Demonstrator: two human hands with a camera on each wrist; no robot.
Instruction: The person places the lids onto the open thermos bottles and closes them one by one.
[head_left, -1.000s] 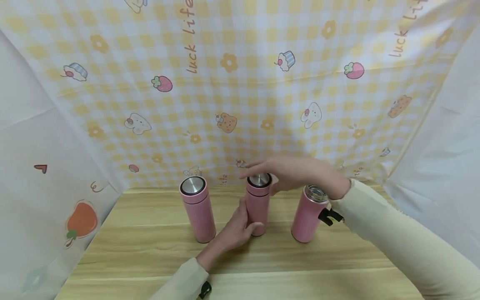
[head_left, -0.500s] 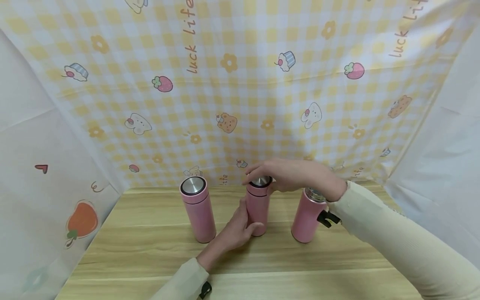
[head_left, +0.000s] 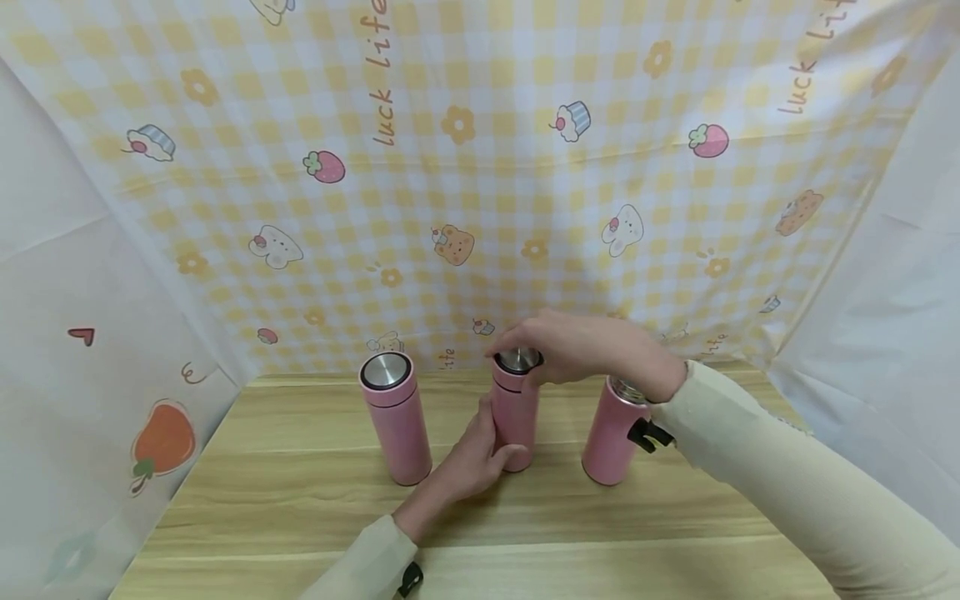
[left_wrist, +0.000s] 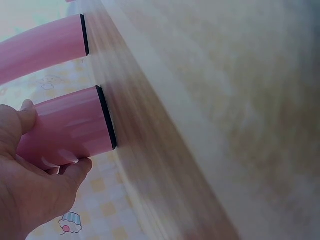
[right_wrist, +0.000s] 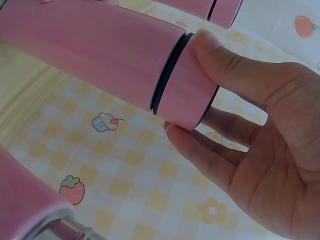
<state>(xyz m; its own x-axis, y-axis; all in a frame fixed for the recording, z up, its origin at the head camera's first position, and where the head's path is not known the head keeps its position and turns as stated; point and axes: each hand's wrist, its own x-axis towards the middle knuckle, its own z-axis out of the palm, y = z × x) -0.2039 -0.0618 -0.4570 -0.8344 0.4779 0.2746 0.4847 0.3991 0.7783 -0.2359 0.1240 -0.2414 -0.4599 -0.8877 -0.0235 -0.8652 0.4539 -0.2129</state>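
In the head view, three pink thermos bottles stand in a row on the wooden table. My left hand [head_left: 474, 458] grips the lower body of the middle thermos [head_left: 516, 425], its thumb and fingers around the sides in the left wrist view. Over the top, my right hand [head_left: 573, 346] pinches the lid [right_wrist: 187, 87] of that bottle between thumb and fingers. A dark ring shows between lid and body in the right wrist view. The left thermos [head_left: 399, 433] has its silver-topped lid on. At the right, the third thermos [head_left: 611, 442] has an uncovered metal mouth, partly hidden by my right wrist.
The wooden table [head_left: 300, 500] ends at the back against a yellow checked cloth [head_left: 495, 183] with cartoon prints. White cloth walls [head_left: 75, 250] stand at both sides. The left and right thermoses flank my hands closely.
My right hand has come down onto the middle thermos's lid, and its fingers have closed around the rim. The left hand and all three bottles have stayed in place.
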